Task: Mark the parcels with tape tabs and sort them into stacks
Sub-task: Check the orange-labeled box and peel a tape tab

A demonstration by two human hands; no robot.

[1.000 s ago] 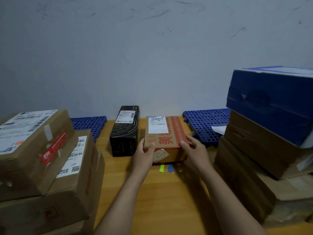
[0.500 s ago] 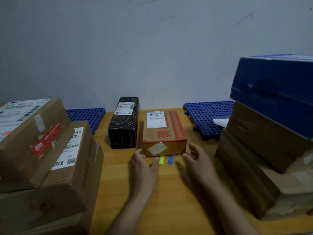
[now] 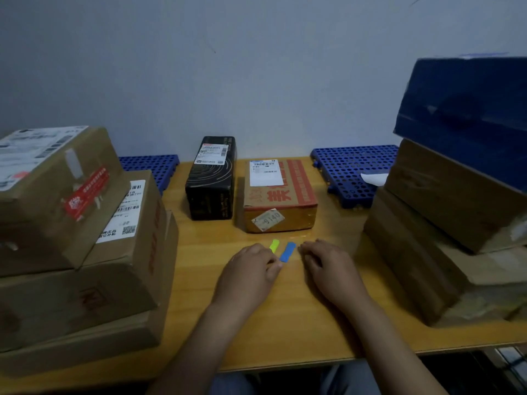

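**Hands at the tape tabs**

My left hand curls over the green tab; I cannot tell if it pinches. My right hand lies loosely curled, holding nothing, beside the blue tab. Both tabs lie on the table before the brown parcel. I think a careless peel could fold the tape onto itself. The parcels are sealed, contents unseen
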